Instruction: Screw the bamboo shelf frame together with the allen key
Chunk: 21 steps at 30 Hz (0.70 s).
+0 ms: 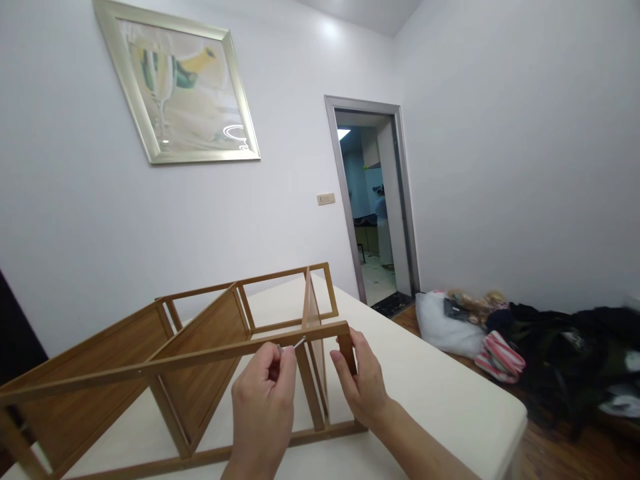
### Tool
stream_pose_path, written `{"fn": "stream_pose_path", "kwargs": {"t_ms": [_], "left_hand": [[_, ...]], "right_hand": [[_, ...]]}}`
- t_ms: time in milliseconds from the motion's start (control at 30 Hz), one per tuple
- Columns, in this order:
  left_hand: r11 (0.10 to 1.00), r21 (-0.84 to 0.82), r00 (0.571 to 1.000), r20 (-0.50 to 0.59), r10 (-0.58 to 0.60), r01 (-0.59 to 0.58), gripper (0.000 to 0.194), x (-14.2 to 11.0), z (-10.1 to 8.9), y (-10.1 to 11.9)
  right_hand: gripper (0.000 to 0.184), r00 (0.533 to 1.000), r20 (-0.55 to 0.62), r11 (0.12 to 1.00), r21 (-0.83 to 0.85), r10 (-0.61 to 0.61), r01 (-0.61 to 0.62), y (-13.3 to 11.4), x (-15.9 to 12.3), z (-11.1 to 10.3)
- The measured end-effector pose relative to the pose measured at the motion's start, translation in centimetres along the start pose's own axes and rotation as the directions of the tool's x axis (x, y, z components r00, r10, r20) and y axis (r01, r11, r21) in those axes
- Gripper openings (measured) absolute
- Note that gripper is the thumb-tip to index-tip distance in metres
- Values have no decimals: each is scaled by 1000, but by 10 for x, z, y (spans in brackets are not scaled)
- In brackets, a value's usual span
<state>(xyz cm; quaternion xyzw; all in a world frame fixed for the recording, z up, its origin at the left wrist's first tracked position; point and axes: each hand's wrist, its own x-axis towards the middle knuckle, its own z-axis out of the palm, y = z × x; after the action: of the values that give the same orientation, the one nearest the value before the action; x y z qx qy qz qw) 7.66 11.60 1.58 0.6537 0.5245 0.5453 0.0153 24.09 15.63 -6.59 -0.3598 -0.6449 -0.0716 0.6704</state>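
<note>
A brown wooden shelf rack [220, 355] lies on its side on a white table [415, 400], with its slatless panels set between long rails. My left hand [265, 393] is closed in a pinch on a small thin metal rod [300, 343]. The rod's tip is at the upper front rail; whether it sits in a hole I cannot tell. At the rack's right end, my right hand [363, 380] grips the corner post, thumb on the near side and fingers behind.
To the right, a white bag [445, 327], a pink striped cloth [500, 357] and dark clothing [565, 353] lie piled on the wood floor. A doorway [373, 207] opens beyond the table. A framed picture [240, 100] hangs on the wall.
</note>
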Motion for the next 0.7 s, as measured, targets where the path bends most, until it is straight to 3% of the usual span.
{"fn": "stream_pose_path", "kwargs": {"t_ms": [167,333,367,533,700], "left_hand": [[978,106,979,-79,190,-181,37,-3,4,-1],[867,215,866,-134,481,-449,34,-7,10,-1],[866,221,866,-130,482,-449,33,-7,11,-1],[943,193,952,-90,292,-271,35,-7,9,4],[889,272,909,-96,405,-368,32,-10,12,5]], "right_hand": [[38,1000,5,999,-30,-19,19,2,-1,0],[36,1000,-4,999,-50,-23,22,2,-2,1],[36,1000,-10,998,-53,-24,24,1,-2,1],[37,999,-30,998,-66,-27,25,1,-3,2],[39,999,-33,995,-99,-9,6,5,-7,4]]}}
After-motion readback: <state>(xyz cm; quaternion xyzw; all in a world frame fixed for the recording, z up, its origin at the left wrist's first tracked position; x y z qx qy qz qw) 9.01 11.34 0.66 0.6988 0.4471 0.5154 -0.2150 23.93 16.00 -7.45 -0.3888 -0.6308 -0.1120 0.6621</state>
